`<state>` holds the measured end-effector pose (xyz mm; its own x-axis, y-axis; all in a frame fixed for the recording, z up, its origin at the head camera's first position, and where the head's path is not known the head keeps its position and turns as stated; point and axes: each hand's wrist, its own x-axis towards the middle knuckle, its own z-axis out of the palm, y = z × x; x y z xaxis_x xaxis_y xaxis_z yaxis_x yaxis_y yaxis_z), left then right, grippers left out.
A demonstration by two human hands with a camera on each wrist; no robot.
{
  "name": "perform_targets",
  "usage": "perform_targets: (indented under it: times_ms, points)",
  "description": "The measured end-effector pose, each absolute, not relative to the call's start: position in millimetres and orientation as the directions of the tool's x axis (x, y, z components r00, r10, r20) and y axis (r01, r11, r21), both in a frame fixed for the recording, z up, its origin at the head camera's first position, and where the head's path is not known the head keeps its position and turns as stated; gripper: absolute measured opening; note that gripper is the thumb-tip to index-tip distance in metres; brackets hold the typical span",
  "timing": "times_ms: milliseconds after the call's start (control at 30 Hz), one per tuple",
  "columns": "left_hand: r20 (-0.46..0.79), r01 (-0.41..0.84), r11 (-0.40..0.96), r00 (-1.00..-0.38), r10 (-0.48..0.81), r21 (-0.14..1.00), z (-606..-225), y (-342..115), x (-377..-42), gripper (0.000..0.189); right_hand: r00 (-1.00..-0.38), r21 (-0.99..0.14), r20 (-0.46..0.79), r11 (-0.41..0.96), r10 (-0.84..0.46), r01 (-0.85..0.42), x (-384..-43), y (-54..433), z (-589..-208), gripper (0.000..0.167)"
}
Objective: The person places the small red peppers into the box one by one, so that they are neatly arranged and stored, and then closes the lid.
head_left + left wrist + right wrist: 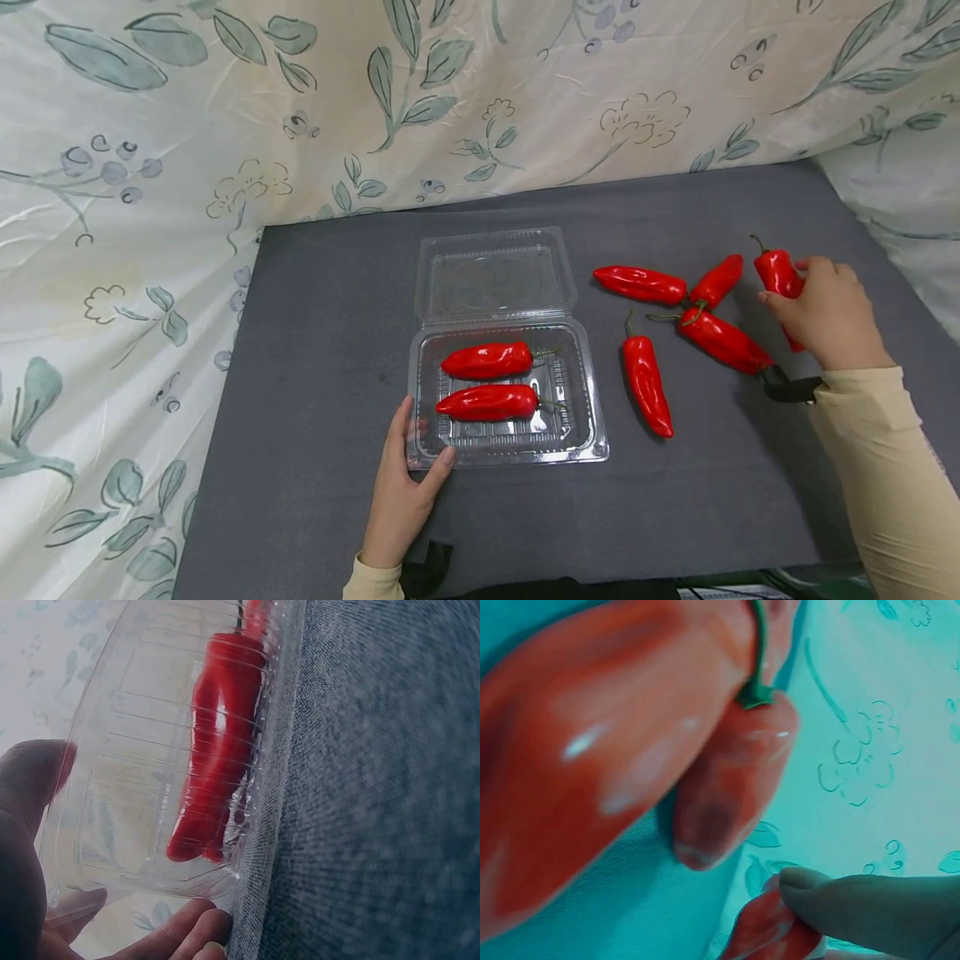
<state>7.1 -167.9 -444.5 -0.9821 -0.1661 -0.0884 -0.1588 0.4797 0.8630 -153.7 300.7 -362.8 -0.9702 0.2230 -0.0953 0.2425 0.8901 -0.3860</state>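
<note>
At the right of the head view my right hand point(825, 312) grips a red pepper point(780, 275) between thumb and fingers, its stem pointing away. In the right wrist view, the thumb point(862, 907) presses on that held pepper point(769, 930). My left hand point(405, 492) holds the near left corner of a clear plastic container point(592, 392), whose lid point(495, 271) lies folded back. Two red peppers lie side by side inside, one farther point(487, 360) and one nearer point(487, 402), stems to the right. Through the container wall, the left wrist view shows a pepper point(225, 712).
Between container and right hand, several red peppers lie on the grey cloth point(322, 375): one at the far left point(637, 284), one point(717, 282) touching a larger one point(723, 342), and one nearer me point(647, 387). A patterned curtain point(525, 100) hangs behind.
</note>
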Motion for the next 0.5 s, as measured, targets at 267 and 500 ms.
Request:
perform_targets:
  times_ms: [267,500]
  points:
    - [-0.093,-0.166,0.478,-0.98,-0.173,0.862,-444.9,-168.4,8.3,0.083,-0.979,-0.398,-0.053,0.895,0.197,0.202,-160.4,289.4,-351.2,0.069]
    - [-0.082,-0.157,0.486,-0.982,-0.173,0.86,-444.3,-168.9,8.9,0.083,-0.984,-0.413,-0.015,0.895,0.176,0.167,-159.3,279.5,-338.9,0.068]
